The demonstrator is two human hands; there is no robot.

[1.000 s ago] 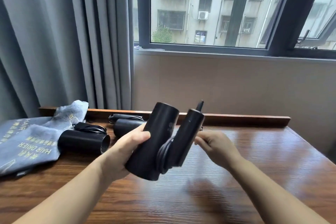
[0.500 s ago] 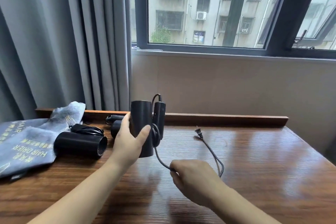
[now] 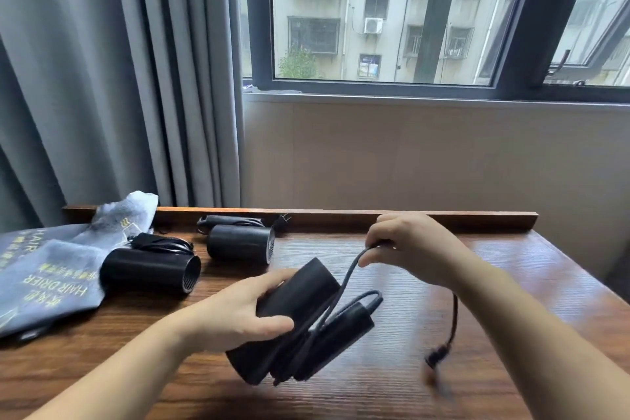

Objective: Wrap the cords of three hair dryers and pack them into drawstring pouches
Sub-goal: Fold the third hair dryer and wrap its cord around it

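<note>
While the left hand point(image 3: 238, 312) grips the hair dryer point(image 3: 296, 324) above the tabletop point(image 3: 443, 385), right hand point(image 3: 409, 249) pinches its cord point(image 3: 344, 283). Plug point(image 3: 436, 356) dangles nr front-right edge.

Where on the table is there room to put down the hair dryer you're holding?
The bare wood on the right, between the right hand and the table edge, looks free; only the dangling cord and its plug hang there. The near strip under the held hair dryer seems open too. The left is crowded: grey pouches and two more hair dryers.
</note>
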